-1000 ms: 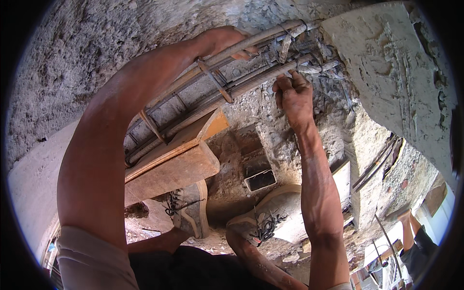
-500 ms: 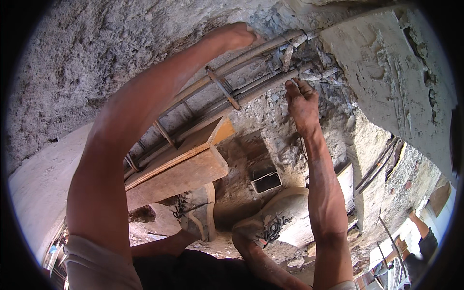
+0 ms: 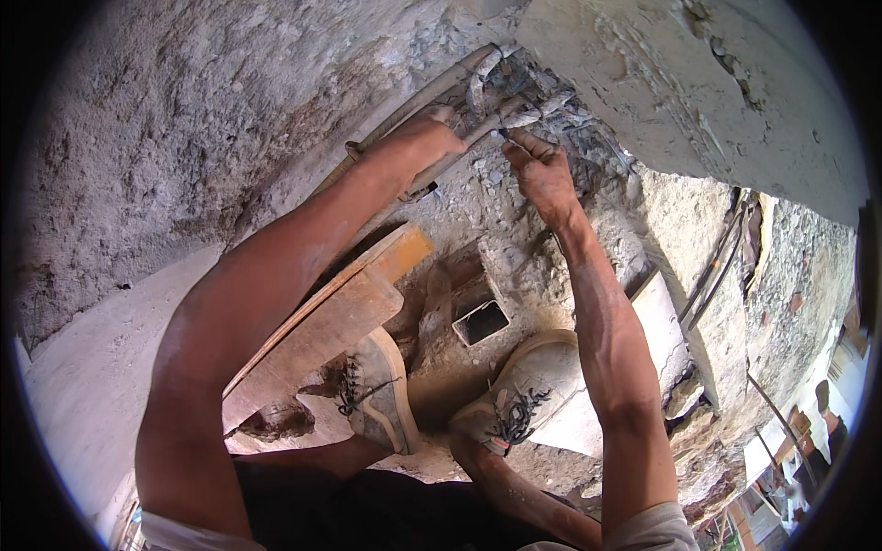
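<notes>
Just beside right fingertips (image 3: 528, 144) — rebar (image 3: 483, 129)

1. The left hand (image 3: 427, 142) lies over the rebar cage (image 3: 427, 98); the right hand (image 3: 542, 179) is just right of it.
2. A wall (image 3: 184, 138) stands left of the cage, a concrete slab (image 3: 698, 101) right.
3. A wooden board (image 3: 317, 344) lies left of the rectangular tube (image 3: 481, 324).
4. Both shoes (image 3: 528, 390) sit nearer than the tube.

Construction site: bare rebar (image 3: 485, 129) at left hand (image 3: 427, 138), raw concrete (image 3: 165, 165) to its left, broken masonry (image 3: 485, 188) beside right hand (image 3: 542, 176).
</notes>
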Action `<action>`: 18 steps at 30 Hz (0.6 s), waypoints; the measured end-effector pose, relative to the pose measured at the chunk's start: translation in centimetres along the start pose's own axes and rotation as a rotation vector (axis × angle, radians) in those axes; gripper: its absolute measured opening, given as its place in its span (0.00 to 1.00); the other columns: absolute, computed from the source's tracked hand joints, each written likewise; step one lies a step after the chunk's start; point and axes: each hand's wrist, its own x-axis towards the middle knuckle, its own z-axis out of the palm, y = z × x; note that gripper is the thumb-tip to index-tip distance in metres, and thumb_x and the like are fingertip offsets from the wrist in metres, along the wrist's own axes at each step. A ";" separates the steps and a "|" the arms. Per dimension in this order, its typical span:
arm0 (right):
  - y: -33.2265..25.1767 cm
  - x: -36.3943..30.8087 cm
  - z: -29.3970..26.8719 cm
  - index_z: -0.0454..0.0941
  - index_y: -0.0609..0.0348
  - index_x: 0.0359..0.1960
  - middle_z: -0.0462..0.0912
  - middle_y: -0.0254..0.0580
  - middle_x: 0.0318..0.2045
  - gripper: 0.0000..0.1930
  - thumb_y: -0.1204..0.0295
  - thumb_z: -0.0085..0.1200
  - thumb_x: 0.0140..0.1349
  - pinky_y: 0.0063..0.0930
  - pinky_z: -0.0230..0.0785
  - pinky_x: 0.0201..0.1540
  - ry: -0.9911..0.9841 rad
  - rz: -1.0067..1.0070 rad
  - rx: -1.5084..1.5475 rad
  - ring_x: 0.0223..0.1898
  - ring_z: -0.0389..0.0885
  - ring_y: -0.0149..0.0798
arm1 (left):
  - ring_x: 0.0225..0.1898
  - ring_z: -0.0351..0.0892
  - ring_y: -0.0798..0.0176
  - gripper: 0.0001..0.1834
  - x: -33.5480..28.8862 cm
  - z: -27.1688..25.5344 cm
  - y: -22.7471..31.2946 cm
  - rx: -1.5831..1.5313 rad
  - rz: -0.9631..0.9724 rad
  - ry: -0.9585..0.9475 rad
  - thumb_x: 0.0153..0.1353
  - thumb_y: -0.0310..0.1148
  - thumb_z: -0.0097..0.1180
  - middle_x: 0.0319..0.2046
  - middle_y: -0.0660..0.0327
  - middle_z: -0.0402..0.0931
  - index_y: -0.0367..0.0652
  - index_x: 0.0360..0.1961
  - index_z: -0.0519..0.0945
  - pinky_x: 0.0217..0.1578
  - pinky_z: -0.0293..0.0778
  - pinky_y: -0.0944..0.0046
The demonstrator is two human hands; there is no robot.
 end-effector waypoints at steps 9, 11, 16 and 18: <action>0.1 0.8 -1.4 0.76 0.63 0.50 0.81 0.46 0.41 0.19 0.71 0.52 0.57 0.25 0.67 0.45 -0.047 -0.021 -0.040 0.42 0.76 0.34 | 0.62 0.60 0.44 0.42 4.4 -0.3 -0.9 0.623 -0.009 0.084 0.53 0.28 0.45 0.62 0.35 0.51 0.37 0.67 0.40 0.62 0.56 0.57; 0.0 1.1 -2.2 0.76 0.64 0.50 0.81 0.45 0.40 0.19 0.73 0.51 0.56 0.22 0.67 0.37 -0.067 0.073 0.093 0.36 0.75 0.31 | 0.60 0.62 0.43 0.40 4.6 0.1 -0.7 0.701 0.049 0.093 0.55 0.29 0.47 0.62 0.35 0.53 0.36 0.67 0.44 0.60 0.58 0.56; -0.4 1.3 -1.3 0.75 0.67 0.50 0.80 0.44 0.37 0.19 0.75 0.49 0.55 0.19 0.62 0.23 -0.124 0.045 0.247 0.26 0.71 0.27 | 0.53 0.70 0.42 0.29 7.8 0.4 -4.4 0.784 0.232 0.394 0.59 0.32 0.48 0.53 0.38 0.66 0.35 0.61 0.58 0.54 0.66 0.53; -0.6 1.6 -1.2 0.75 0.70 0.45 0.77 0.38 0.28 0.15 0.76 0.47 0.57 0.19 0.57 0.20 -0.134 0.075 0.276 0.23 0.67 0.26 | 0.51 0.71 0.40 0.28 7.9 0.9 -4.6 0.830 0.265 0.468 0.59 0.34 0.50 0.46 0.39 0.72 0.33 0.58 0.62 0.54 0.65 0.52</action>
